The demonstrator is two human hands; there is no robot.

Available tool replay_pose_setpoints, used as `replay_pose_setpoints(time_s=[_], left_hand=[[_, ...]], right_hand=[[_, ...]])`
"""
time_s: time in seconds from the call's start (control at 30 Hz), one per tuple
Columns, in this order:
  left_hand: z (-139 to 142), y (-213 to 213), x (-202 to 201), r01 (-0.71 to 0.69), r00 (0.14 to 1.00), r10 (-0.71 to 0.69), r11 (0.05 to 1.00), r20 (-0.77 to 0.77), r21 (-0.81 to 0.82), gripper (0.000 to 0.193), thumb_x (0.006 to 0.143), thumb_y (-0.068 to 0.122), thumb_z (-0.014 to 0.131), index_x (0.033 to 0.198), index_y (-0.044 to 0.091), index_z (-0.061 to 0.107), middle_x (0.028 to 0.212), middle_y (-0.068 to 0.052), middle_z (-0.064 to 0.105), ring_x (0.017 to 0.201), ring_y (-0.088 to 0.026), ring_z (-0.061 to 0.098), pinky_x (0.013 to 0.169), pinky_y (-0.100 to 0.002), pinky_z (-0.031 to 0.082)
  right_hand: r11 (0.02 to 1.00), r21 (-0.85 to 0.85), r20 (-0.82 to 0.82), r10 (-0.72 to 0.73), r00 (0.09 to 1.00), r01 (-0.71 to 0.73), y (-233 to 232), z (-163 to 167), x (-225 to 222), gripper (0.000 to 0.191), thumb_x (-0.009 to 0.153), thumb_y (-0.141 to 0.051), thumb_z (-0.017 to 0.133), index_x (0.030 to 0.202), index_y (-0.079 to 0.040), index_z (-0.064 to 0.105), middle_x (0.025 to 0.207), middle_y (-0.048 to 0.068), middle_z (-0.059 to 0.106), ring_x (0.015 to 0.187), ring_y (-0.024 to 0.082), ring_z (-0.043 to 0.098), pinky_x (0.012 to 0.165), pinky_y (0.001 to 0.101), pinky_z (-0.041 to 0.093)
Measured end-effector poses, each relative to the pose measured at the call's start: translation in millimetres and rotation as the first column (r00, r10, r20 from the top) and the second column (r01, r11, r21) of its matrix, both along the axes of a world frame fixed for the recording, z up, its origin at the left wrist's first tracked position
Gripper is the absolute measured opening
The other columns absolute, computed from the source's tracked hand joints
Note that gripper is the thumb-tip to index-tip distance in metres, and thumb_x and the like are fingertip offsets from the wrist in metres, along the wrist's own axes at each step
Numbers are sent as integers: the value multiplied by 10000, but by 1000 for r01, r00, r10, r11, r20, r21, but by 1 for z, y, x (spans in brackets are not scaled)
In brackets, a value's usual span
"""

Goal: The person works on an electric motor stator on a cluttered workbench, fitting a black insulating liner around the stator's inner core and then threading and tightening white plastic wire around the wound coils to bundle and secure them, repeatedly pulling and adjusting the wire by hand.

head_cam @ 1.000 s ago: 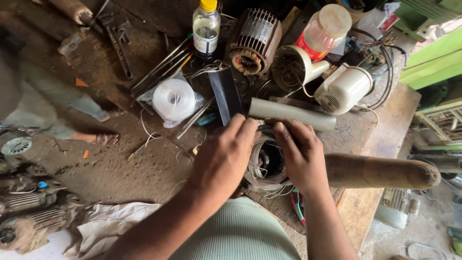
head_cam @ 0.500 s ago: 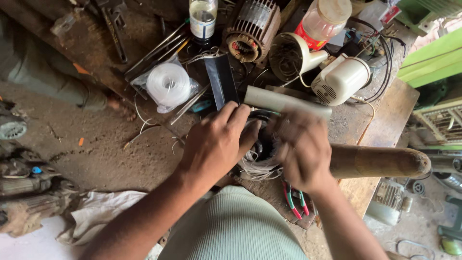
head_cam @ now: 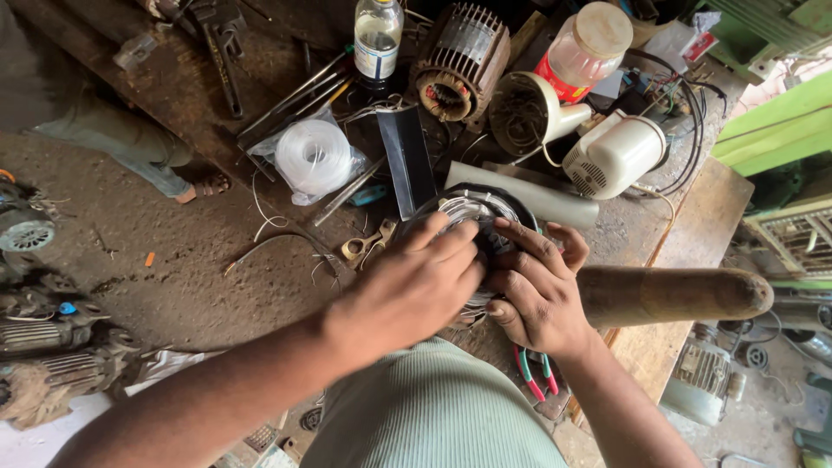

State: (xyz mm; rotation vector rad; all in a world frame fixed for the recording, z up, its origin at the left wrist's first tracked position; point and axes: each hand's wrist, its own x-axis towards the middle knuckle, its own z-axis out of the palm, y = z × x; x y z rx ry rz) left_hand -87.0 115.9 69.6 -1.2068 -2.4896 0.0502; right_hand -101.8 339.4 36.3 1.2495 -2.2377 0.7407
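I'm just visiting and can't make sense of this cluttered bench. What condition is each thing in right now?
Left hand: fingers pressed on the round motor part.
Right hand: gripping that part's side.
Round motor part: held between both hands, wire coils exposed.
Clear bottle: upright, capped.
Plastic jar: lying tilted, lid on.
Roll of white tape: inside a clear bag.
Pliers: lying unused under the right wrist.

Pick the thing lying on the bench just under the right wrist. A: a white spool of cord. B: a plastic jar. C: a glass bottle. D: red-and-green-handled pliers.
D: the pliers lie beside the right hand at the wrist, while the bottle, spool and jar all sit at the far side of the bench.
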Motion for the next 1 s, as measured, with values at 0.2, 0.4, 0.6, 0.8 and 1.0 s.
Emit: replay_pose_setpoints(time_s=[0.2,0.4,0.6,0.8,1.0], left_hand=[[-3,23,-3,-45,976,81,983,200,-179,138,869,207,672,798,138,768,826,-44,715,1158,-257,588,1090,-448,321],[-20,7,-3,0,974,-40,984,222,176,129,896,171,677,826,105,763,935,-49,723,1173,-201,586,1135,-403,318],[-18,-6,-6,127,986,-153,951,69,282,486,957,476,585,905,15,730,1016,-134,720,1210,-271,572,1128,-433,365],[-38,-18,-6,263,963,-266,872,-53,412,336,1012,332,652,902,18,698,1076,-153,716,1237,-319,633,1180,-480,427],[-67,-8,4,224,974,-210,840,-85,495,285,1084,279,668,870,90,673,1127,-68,696,1253,-237,624,1241,-458,445]], right_hand=[[992,99,-55,-69,996,74,3,7,4,466,1029,-520,503,955,-97,686,1028,62,690,1324,296,598,1110,581,299],[989,122,-68,-76,995,84,5,4,5,318,945,-475,684,911,-159,680,944,15,678,1314,273,589,1068,577,321],[989,4,-72,-146,987,146,-2,-5,4,270,952,-370,694,861,-119,657,915,57,661,1303,337,606,1041,563,363],[990,27,-93,-139,986,142,2,-16,10,288,982,-404,636,944,-134,728,954,44,688,1311,335,593,1049,565,352],[992,-36,-213,-128,969,124,4,-35,18,313,1011,-443,617,860,-172,659,928,-9,704,1228,279,655,1025,517,331]])
